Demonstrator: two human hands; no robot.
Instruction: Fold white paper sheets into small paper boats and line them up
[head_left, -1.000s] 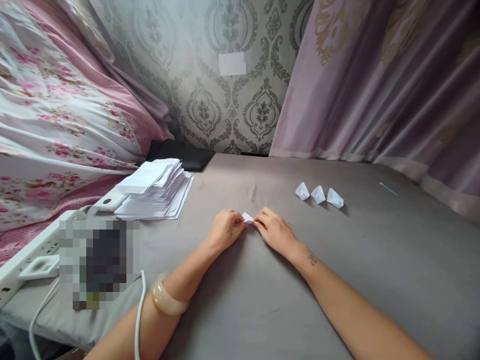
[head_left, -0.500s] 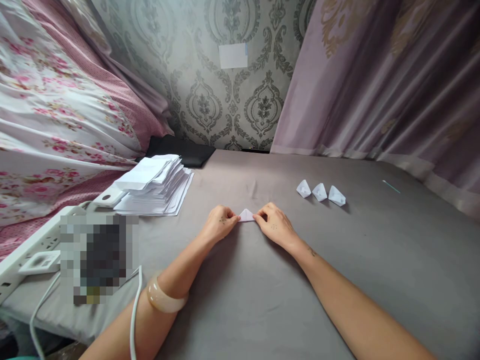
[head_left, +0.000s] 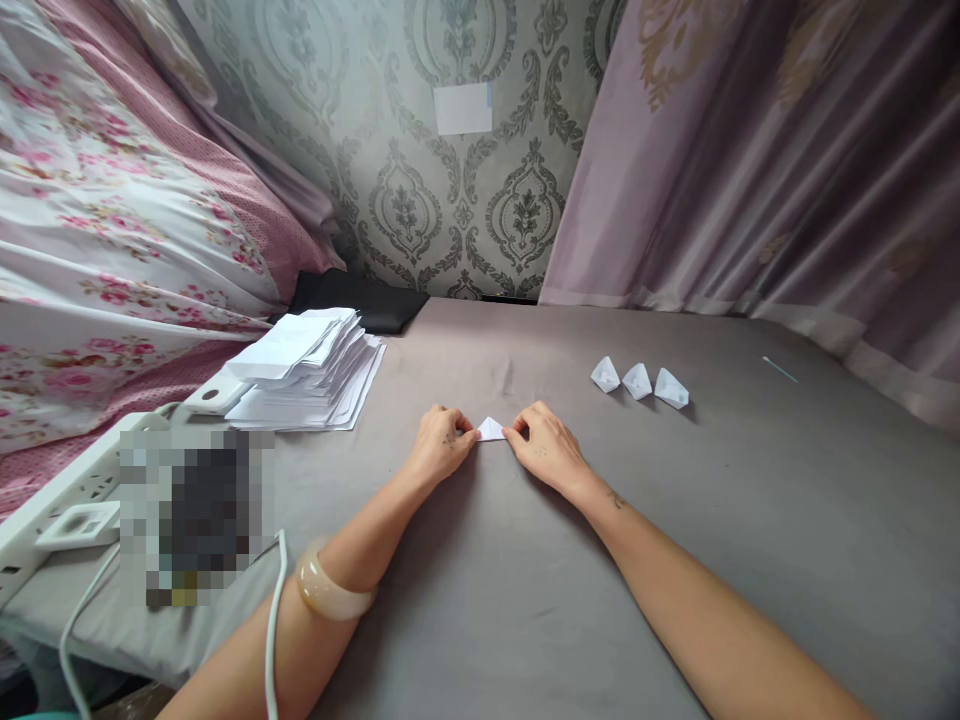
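Between my hands is a small folded white paper (head_left: 491, 430), triangular with its point away from me. My left hand (head_left: 444, 442) pinches its left corner between thumb and fingers. At the right corner, my right hand (head_left: 546, 445) holds it in a like pinch. Both hands rest low over the grey cloth (head_left: 480, 600). Farther back on the right stand three folded paper boats, the left one (head_left: 605, 375), the middle one (head_left: 637, 381) and the right one (head_left: 671, 389).
A pile of white paper sheets (head_left: 307, 370) lies at the back left, near a black folded item (head_left: 367, 302). Along the left edge is a white power strip (head_left: 71, 490); a white cable (head_left: 274, 620) crosses my left forearm. A thin stick (head_left: 780, 369) lies far right.
The view has shifted very slightly. My hands keep their pinch on the folded paper, with no clear movement of it.
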